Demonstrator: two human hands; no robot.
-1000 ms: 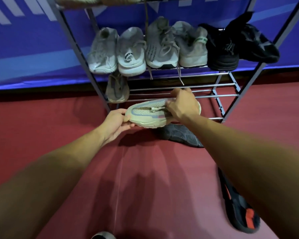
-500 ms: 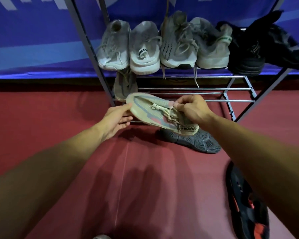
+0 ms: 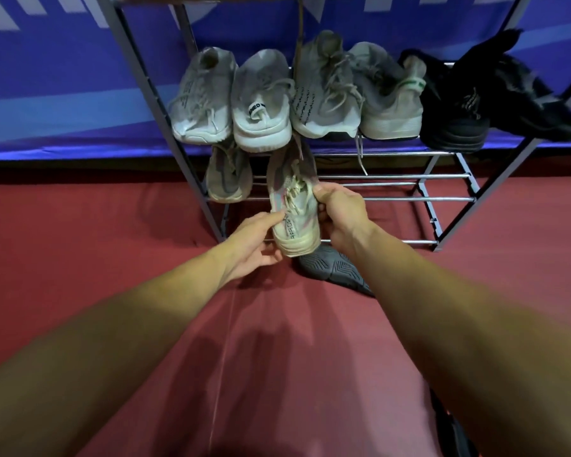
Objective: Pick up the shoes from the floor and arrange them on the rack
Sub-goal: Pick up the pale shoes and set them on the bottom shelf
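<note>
Dim, warm overhead lighting, with soft shadows on the floor [image 3: 63, 245], wide-angle bowing at edges, blurred near foreground.

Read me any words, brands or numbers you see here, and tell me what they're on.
"...MED": heel loop of the white shoe; the start is cut off.
Heel tab of the held shoe: letters, too blurred to read.
Black shoe: script, too small to read.
Grey shoe: side print, unreadable.
</note>
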